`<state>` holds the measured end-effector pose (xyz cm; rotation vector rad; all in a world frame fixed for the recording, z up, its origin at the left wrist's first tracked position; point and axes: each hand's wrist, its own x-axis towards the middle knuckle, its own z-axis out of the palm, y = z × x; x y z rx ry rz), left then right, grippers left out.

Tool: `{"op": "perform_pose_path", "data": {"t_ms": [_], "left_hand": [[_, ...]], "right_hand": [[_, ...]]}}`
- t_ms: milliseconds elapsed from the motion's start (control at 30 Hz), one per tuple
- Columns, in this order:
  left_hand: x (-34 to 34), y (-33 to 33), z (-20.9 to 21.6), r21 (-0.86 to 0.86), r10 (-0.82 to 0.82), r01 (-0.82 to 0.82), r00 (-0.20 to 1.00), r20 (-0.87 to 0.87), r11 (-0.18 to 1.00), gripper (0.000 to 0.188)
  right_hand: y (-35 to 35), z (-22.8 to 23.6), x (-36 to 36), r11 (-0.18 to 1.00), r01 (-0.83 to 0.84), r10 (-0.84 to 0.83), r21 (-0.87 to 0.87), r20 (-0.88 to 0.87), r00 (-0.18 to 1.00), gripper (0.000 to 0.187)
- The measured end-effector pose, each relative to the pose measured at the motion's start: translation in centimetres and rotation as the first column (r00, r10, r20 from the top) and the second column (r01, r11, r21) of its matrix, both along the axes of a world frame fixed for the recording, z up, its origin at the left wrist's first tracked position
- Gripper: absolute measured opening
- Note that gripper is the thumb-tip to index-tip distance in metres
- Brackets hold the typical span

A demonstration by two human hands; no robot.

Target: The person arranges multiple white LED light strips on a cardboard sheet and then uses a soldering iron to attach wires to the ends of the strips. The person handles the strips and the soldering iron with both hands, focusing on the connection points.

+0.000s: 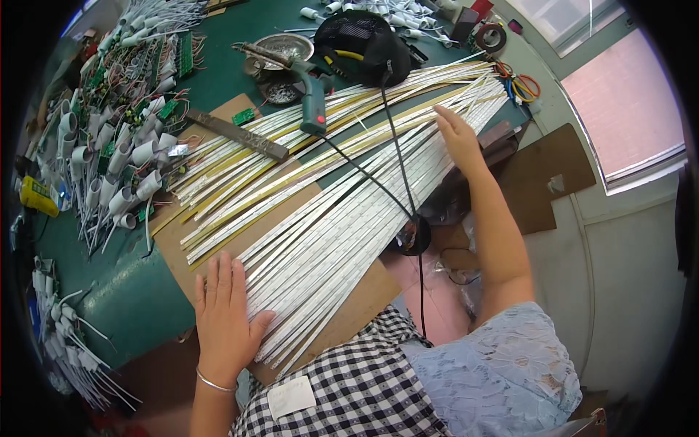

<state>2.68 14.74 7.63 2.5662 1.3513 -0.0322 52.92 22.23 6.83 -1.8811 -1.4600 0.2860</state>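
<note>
A wide fan of long white LED strips [342, 237] lies slantwise across a brown board [171, 244] in front of me. My left hand [224, 313] rests at the strips' near left ends, fingers stretched out, the thumb over the outer strips. Toward the far right, my right hand [457, 138] lies along the strips' edge with its fingers extended. Neither hand grips anything. Beyond the fan, more white strips with yellowish edges [247, 171] lie in a looser bundle, crossed by a dark flat bar [237, 135].
A green soldering gun [313, 105] lies on the bundle, its black cord [397, 146] crossing the strips. Behind are a metal dish [291, 47] and a black mesh bag [360, 44]. White cylindrical parts with wires [120, 156] are heaped at left. Scissors [526, 87] lie far right.
</note>
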Motion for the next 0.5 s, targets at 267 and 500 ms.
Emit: {"op": "perform_pose_path", "data": {"t_ms": [267, 500], "left_hand": [[0.1, 0.0, -0.7, 0.047, -0.025, 0.028, 0.998, -0.051, 0.998, 0.093], [0.0, -0.1, -1.2, 0.083, -0.033, 0.031, 0.999, 0.029, 0.996, 0.086]], "right_hand": [[0.1, -0.7, 2.6, 0.991, -0.112, 0.133, -0.072, 0.509, 0.850, 0.011], [1.3, 0.3, 3.0, 0.984, -0.087, 0.159, -0.157, 0.533, 0.831, 0.012]]}}
